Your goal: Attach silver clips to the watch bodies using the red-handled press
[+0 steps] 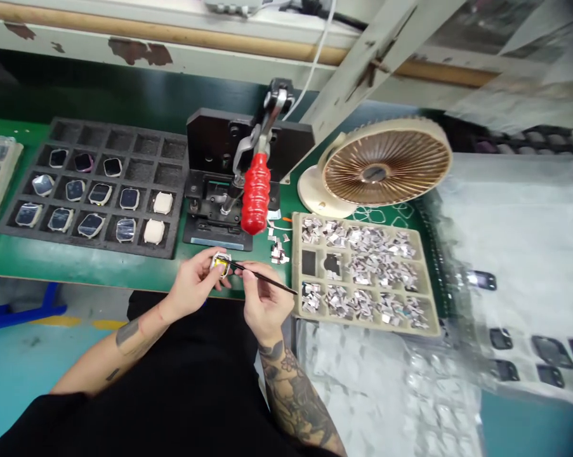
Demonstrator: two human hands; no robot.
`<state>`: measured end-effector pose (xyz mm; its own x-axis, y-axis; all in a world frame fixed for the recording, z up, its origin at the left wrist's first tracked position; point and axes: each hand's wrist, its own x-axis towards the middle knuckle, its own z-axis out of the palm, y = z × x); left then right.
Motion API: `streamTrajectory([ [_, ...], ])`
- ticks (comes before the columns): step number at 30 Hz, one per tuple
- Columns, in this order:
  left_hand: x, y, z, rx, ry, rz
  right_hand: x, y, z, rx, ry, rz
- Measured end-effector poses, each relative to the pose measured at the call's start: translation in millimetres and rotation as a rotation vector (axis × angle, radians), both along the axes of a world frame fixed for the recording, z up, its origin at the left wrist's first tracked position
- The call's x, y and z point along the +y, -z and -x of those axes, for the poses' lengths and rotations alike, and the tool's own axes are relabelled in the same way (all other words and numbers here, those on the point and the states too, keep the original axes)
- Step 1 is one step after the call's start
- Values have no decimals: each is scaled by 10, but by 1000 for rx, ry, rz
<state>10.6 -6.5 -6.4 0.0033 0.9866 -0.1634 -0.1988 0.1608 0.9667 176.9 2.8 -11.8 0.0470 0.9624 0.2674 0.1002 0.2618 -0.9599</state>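
Near the front edge of the green bench, my left hand (194,279) pinches a small watch case (221,264), pale-rimmed with yellow inside. My right hand (268,301) is closed around dark tweezers (267,279), whose tips reach into the case. What the tips touch is too small to make out. Just behind my hands stands a black toggle press (210,143) with a red handle (256,193). To my right, a beige compartment tray (296,273) carries heaps of small silvery pieces (362,270).
A dark foam tray (96,244) of watches lies at left. Loose silvery bits (279,252) are beside the press. A beige fan (386,168) stands behind the parts tray. Clear plastic trays (376,374) with dark watch parts (550,349) fill the right side.
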Motion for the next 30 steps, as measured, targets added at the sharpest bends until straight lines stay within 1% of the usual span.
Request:
streamTrajectory([
  [2, -21, 5, 23, 18, 19, -17, -2, 39, 4, 14, -8, 12],
  [5, -45, 18, 37, 45, 34, -30, 13, 48, 14, 65, -3, 36],
  [8, -53, 51, 36, 48, 38, -31, 30, 24, 18, 151, -4, 135],
  [10, -50, 69, 32, 29, 30, -30, 22, 3, 3, 218, -45, 199],
  [11, -47, 73, 29, 13, 23, -27, 12, -7, -10, 244, -66, 202],
  [13, -37, 70, 24, -25, -1, -15, -12, -27, -38, 273, -55, 139],
  [16, -20, 48, 20, -75, -33, -1, -23, -41, -59, 246, 80, 23],
  [18, -10, 32, 20, -93, -38, 7, -9, -34, -55, 195, 127, 37],
  [20, -3, 19, 20, -100, -30, 19, 9, -19, -45, 158, 108, 99],
  [22, 7, 11, 17, -99, -29, 28, 21, -7, -42, 176, 80, 141],
  [24, 19, 8, 11, -92, -48, 35, 29, -14, -53, 245, 69, 143],
  [27, 34, 4, 3, -77, -80, 57, 52, -86, -130, 372, 71, 118],
  [29, 31, -3, 2, -69, -84, 68, 81, -183, -278, 421, 90, 105],
  [30, 25, -8, 3, -61, -83, 70, 98, -245, -400, 434, 108, 96],
])
